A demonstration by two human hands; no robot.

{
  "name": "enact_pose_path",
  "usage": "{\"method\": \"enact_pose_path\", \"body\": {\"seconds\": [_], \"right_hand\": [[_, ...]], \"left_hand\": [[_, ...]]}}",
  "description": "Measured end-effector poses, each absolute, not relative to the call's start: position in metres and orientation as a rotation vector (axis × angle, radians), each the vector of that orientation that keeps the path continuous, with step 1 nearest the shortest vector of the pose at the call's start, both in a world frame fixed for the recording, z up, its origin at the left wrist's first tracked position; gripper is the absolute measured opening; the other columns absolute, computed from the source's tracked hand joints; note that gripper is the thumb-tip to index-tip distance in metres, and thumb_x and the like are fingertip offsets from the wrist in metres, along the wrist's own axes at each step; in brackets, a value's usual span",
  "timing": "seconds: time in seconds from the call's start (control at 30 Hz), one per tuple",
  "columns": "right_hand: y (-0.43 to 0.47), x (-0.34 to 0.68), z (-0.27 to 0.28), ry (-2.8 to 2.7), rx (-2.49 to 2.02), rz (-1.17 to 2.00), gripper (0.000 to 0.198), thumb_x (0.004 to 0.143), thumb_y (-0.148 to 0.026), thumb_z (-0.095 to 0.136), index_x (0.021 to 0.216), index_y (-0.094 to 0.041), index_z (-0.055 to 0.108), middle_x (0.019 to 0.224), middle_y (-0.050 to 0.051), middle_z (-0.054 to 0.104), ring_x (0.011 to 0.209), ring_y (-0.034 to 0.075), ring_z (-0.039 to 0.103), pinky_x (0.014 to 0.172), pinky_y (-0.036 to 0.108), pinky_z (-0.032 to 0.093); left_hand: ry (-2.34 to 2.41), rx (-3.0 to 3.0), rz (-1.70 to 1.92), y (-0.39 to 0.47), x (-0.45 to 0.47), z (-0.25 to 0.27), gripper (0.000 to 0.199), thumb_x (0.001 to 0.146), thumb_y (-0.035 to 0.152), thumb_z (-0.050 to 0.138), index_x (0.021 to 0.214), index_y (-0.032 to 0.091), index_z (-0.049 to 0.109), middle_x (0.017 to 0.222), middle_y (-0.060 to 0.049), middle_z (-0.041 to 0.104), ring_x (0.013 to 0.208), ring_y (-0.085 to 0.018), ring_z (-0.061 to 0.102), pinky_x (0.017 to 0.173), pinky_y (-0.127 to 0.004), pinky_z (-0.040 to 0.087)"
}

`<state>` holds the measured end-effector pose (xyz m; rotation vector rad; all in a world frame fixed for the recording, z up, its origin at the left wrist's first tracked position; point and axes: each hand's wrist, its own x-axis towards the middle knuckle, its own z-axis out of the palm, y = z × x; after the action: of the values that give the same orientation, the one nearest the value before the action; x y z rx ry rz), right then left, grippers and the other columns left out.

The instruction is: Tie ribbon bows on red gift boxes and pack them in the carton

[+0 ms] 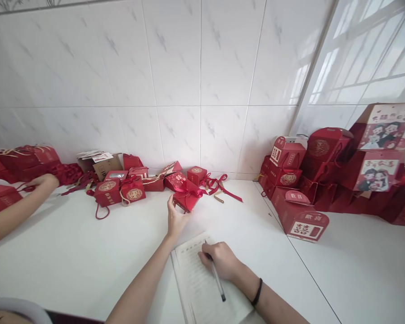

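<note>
My left hand is closed around a small red gift box topped with a red ribbon bow, held in the middle of the white table. In my right hand is a pen, its tip at the upper part of a notebook page. Handwriting shows along the top of that page, too small to read. The notebook lies open in front of me, partly under my right hand and forearm.
Several red gift boxes stand left of centre, with loose red ribbons near the wall. Larger red boxes are stacked at the right. At the far left, another person's hand reaches among red boxes.
</note>
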<state>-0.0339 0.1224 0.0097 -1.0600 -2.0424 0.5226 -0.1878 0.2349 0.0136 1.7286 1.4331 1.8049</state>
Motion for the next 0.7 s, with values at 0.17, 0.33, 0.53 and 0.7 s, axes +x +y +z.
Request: {"method": "enact_pose_path", "body": {"seconds": [0.17,0.33,0.53,0.7], "right_hand": [[0.137,-0.019,0.016,-1.660,-1.156,0.583,0.029,0.089,-0.042,0.039,0.071,-0.019,0.042,0.054,-0.002,0.045,0.045,0.012,0.043,0.043,0.021,0.036],[0.138,-0.004,0.036,-1.368,-1.104,0.611,0.037,0.083,-0.056,0.047,0.085,-0.021,0.039,0.074,0.000,0.048,0.050,0.012,0.048,0.037,0.023,0.043],[0.135,0.003,0.050,-1.194,-1.046,0.644,0.035,0.080,-0.052,0.055,0.079,-0.019,0.043,0.063,-0.004,0.047,0.042,0.010,0.045,0.039,0.023,0.042],[0.150,0.018,0.050,-1.105,-1.103,0.633,0.036,0.077,-0.052,0.054,0.072,-0.018,0.044,0.064,-0.001,0.048,0.051,0.012,0.047,0.041,0.021,0.043]], "left_hand": [[1.366,1.800,1.857,0.186,-0.184,0.018,0.084,0.062,0.032,0.071,0.130,0.019,0.023,0.133,-0.018,0.036,0.124,-0.030,0.042,0.101,-0.044,0.041],[1.334,1.827,1.679,0.135,-0.167,0.025,0.089,0.063,0.032,0.073,0.132,0.020,0.018,0.131,-0.018,0.037,0.123,-0.030,0.043,0.097,-0.044,0.044],[1.321,1.980,1.374,0.123,-0.142,0.021,0.087,0.062,0.037,0.073,0.128,0.016,0.020,0.123,-0.019,0.038,0.116,-0.032,0.046,0.088,-0.046,0.047],[1.336,2.109,1.540,0.152,-0.135,0.043,0.039,0.078,0.044,0.052,0.101,0.015,0.039,0.099,-0.013,0.046,0.098,-0.028,0.050,0.085,-0.048,0.045]]}}
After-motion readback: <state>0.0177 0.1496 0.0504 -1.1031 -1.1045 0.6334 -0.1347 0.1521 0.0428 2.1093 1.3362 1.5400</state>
